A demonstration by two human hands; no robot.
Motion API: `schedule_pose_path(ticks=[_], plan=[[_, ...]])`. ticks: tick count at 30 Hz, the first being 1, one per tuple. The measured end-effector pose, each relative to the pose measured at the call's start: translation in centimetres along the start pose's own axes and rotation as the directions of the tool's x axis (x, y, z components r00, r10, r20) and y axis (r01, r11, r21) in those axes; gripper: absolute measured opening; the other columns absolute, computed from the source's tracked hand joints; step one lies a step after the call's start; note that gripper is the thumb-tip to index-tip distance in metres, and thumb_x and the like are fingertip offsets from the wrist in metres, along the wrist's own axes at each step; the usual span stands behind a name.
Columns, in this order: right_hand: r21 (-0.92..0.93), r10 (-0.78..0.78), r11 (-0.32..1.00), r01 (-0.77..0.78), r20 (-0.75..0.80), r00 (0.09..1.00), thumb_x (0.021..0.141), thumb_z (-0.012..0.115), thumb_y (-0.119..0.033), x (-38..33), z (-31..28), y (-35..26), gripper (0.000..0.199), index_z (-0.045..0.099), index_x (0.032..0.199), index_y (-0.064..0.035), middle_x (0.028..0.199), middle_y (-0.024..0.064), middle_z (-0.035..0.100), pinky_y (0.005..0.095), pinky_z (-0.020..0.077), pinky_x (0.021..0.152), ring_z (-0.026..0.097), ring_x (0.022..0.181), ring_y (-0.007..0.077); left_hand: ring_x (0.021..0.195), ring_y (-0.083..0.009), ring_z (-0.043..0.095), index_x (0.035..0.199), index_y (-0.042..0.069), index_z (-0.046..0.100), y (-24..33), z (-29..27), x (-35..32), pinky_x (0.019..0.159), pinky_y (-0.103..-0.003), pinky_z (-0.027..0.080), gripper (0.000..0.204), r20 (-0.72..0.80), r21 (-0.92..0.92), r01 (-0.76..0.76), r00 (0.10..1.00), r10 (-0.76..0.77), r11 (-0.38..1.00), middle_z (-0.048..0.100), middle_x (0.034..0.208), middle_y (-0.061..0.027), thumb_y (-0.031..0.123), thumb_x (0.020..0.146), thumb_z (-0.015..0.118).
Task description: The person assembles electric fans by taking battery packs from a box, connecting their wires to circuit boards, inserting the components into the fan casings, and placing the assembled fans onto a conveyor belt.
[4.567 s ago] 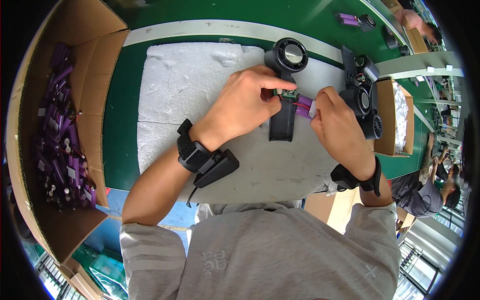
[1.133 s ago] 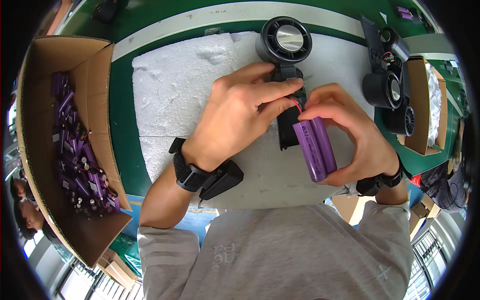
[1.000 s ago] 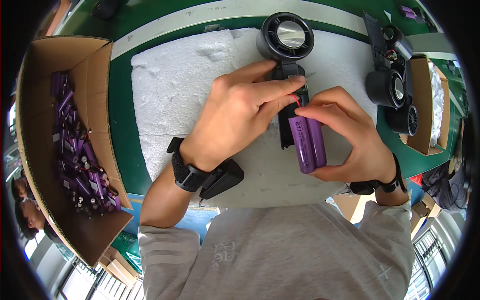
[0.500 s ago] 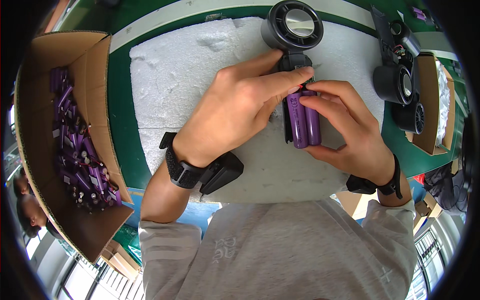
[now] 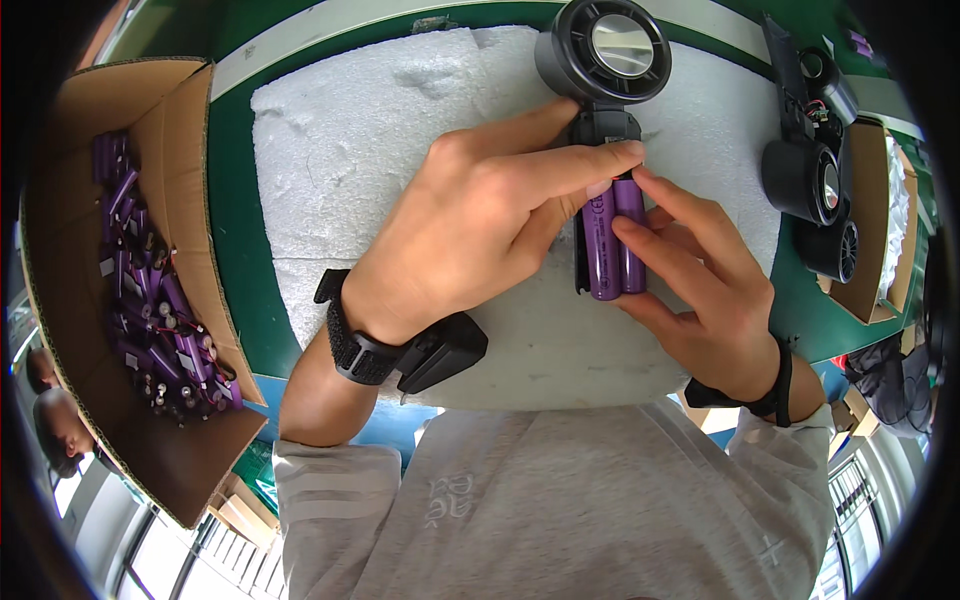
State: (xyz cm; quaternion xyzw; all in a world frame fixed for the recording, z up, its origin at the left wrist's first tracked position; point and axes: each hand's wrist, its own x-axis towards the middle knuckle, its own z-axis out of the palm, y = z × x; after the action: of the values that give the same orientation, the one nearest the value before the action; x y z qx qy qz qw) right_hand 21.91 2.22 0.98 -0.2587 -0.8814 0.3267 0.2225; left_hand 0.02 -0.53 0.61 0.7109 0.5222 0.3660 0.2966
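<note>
On the white foam sheet [image 5: 380,150] that covered the green table [image 5: 232,230], a black handheld fan [image 5: 605,60] lay with its round head pointing away from the person and its handle toward them. The left hand [image 5: 480,230] reached across from the left, its fingers [image 5: 590,165] stretched over the top of the handle and pressed together on the upper end of a purple battery pack [image 5: 614,238], two cylindrical cells side by side. The right hand [image 5: 700,290] came from the right, its fingers [image 5: 660,245] clamped along the side and face of the same pack, holding it against the open handle. The pack sat lengthwise in the handle, just below the fan head, between the two hands.

At the left stood an open cardboard box [image 5: 70,200] filled with more purple battery packs [image 5: 150,300], well apart from the hands. At the right edge of the table lay further black fan parts [image 5: 810,180], beside a second cardboard box [image 5: 880,230]. Both wrists bore black straps.
</note>
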Motion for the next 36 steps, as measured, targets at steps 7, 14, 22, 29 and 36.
schedule_pose_path(ticks=[7,14,22,29,36], plan=[[-0.049,0.053,0.997,-0.053,-0.004,0.999,0.053,0.084,0.002,0.0,0.1,-0.3,0.055,0.068,0.105,-0.0004,0.132,0.0194,0.052,0.0348,0.0554,0.079,0.063,0.097,0.0290,0.090,-0.0316,0.070,0.113,0.011,0.072,-0.1,-0.4,0.2,0.079,-0.032,0.056,0.046,0.035,-0.093,0.032,0.999,-0.029,0.995,0.068,0.107,-0.0209,0.007,0.068,0.083],[0.099,0.162,0.982,-0.160,-0.014,0.987,0.051,0.085,0.001,0.5,0.5,0.3,0.050,0.065,0.097,-0.0018,0.129,0.0154,0.049,0.0338,0.0543,0.080,0.060,0.097,0.0259,0.094,-0.0261,0.070,0.114,0.010,0.071,-0.9,-0.1,0.4,0.083,-0.031,0.056,0.060,0.050,-0.136,0.065,0.997,-0.058,0.989,0.069,0.107,-0.0174,0.007,0.056,0.088],[0.144,0.189,0.972,-0.186,-0.009,0.982,0.055,0.086,0.001,0.5,0.4,0.2,0.052,0.064,0.102,-0.0054,0.116,0.0123,0.045,0.0320,0.0523,0.080,0.059,0.095,0.0253,0.090,-0.0181,0.067,0.115,0.008,0.070,-0.2,-0.2,0.6,0.083,-0.029,0.054,0.058,0.117,-0.247,0.185,0.980,-0.161,0.951,0.068,0.104,-0.0125,-0.002,0.060,0.085],[0.167,0.168,0.970,-0.174,0.051,0.984,0.057,0.087,-0.002,0.8,0.6,0.0,0.066,0.060,0.117,-0.0066,0.119,0.0108,0.042,0.0351,0.0524,0.083,0.058,0.098,0.0265,0.074,-0.0222,0.065,0.113,0.011,0.071,-1.0,0.2,0.3,0.067,-0.029,0.051,0.051,0.065,-0.302,0.137,0.990,-0.123,0.943,0.069,0.092,-0.0084,0.004,0.064,0.084],[-0.089,-0.018,0.996,0.019,0.008,1.000,0.061,0.086,-0.011,0.5,0.3,-0.5,0.069,0.058,0.123,-0.0060,0.125,0.0118,0.046,0.0401,0.0515,0.087,0.057,0.103,0.0284,0.075,-0.0198,0.065,0.114,0.011,0.070,-0.8,-0.5,0.1,0.069,-0.029,0.053,0.049,0.113,-0.283,0.166,0.984,-0.139,0.945,0.069,0.096,-0.0069,0.007,0.067,0.084]])
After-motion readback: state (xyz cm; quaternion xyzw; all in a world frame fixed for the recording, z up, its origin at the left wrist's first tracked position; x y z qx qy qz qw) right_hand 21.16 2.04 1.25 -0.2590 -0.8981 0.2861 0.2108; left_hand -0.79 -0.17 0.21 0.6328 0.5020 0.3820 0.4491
